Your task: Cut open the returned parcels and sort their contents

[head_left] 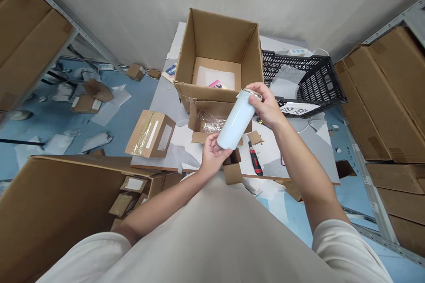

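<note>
A pale blue tumbler (236, 119) with a metal rim at its top is held tilted above the table between both my hands. My left hand (213, 154) cups its lower end, fingers and thumb around the base. At the upper end, my right hand (266, 104) grips the rim with thumb and fingers. Below the tumbler lies an opened small cardboard box (206, 112) with clear plastic wrap inside. Under my left hand stands another small open carton (233, 173), partly hidden. A red and black utility knife (255, 159) rests on the table to the right.
A large open carton (219, 31) with white paper inside stands at the back. Right of it is a black plastic crate (320, 79). A taped box (149, 135) sits at the left. A big carton (66, 203) holds several small boxes. Shelves (378, 97) flank the table.
</note>
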Tool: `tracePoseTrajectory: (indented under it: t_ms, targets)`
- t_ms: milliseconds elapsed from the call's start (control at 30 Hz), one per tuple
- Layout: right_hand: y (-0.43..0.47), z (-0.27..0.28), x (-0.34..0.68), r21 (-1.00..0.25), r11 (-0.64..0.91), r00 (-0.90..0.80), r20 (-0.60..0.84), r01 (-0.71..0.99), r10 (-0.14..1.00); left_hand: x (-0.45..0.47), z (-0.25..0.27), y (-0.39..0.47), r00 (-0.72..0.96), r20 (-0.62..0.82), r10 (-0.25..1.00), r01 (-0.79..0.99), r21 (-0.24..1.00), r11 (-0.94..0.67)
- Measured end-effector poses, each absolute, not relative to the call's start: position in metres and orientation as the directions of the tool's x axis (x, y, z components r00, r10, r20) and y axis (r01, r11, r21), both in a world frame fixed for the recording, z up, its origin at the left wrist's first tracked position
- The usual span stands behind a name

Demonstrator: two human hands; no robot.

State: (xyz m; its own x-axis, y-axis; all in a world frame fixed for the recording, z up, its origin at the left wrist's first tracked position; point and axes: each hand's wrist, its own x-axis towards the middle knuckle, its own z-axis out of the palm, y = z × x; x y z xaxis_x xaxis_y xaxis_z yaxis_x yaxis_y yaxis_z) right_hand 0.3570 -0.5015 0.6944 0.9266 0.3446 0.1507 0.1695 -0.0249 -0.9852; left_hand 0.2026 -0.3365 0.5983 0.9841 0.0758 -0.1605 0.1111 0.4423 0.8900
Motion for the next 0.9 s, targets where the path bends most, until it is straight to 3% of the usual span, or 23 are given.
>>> tracePoseTrajectory:
  t_ms: [167,367,533,767,833,900]
  targets:
    - [-0.508,0.710,0.356,-0.993,0.015,0.886,0.111,0.117,0.450,0.198,0.602,-0.334,0.975,-0.220,-0.043,0.201,0.775,0.600]
    - [-0.510,0.710,0.357,-0.994,0.038,0.895,0.110,0.104,0.432,0.196,0.610,-0.330,0.896,-0.357,-0.265,0.437,0.593,0.676]
    - [-0.510,0.707,0.351,-0.996,0.082,0.890,0.015,-0.025,0.456,0.197,0.610,-0.329,0.863,-0.406,-0.302,0.493,0.538,0.684]
    - [-0.506,0.702,0.351,-0.998,0.022,0.913,0.062,0.059,0.402,0.199,0.604,-0.330,0.869,-0.382,-0.315,0.493,0.611,0.619]
    - [-0.510,0.703,0.347,-0.991,-0.020,0.929,0.115,0.130,0.353,0.200,0.599,-0.323,0.893,-0.357,-0.274,0.450,0.699,0.555]
    - [-0.518,0.703,0.336,-0.975,-0.067,0.939,0.184,0.212,0.291,0.199,0.592,-0.313,0.941,-0.277,-0.194,0.332,0.864,0.378]
